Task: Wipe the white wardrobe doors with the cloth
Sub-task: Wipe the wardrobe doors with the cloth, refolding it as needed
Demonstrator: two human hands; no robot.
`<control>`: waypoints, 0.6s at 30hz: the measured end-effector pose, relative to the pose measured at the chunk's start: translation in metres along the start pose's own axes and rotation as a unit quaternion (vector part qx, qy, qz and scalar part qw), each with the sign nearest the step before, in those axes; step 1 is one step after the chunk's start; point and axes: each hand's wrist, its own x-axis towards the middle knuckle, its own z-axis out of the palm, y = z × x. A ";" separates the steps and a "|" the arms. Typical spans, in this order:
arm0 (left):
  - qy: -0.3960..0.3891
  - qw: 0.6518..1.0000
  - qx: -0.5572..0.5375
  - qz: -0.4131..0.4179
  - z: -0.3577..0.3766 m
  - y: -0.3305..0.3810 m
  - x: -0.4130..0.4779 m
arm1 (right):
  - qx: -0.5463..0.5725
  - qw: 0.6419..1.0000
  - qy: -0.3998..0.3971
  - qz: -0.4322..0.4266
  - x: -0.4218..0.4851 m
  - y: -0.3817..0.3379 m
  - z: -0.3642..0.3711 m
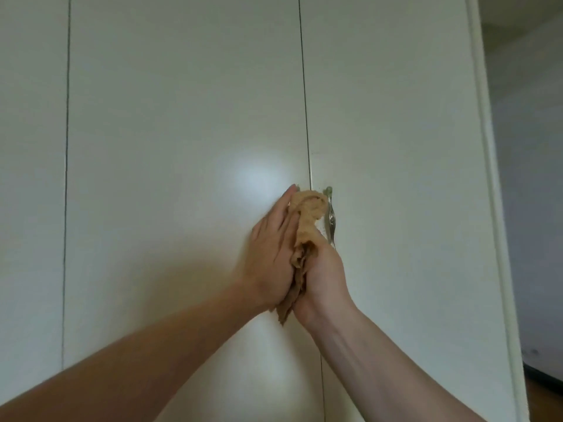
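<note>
Forearms meet at cloth on glossy white wardrobe doors; dim room right.

One wide-angle view, worn on the head, faces the white wardrobe doors nearly square-on and from close by: the left hand and right hand both reach them. It seems tilted slightly upward, since the door seams lean together toward the top. A dim strip of room edges the right side.
</note>
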 end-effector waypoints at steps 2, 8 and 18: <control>-0.034 0.999 -0.040 0.008 -0.003 0.019 0.015 | -0.060 0.997 0.008 -0.040 0.011 -0.020 -0.005; 0.037 0.998 0.040 0.044 -0.045 0.026 0.038 | -0.416 0.781 0.056 -0.463 0.079 -0.089 -0.010; -0.038 0.990 0.130 0.034 -0.067 -0.001 0.011 | -0.668 0.476 -0.022 -0.571 0.126 -0.033 -0.055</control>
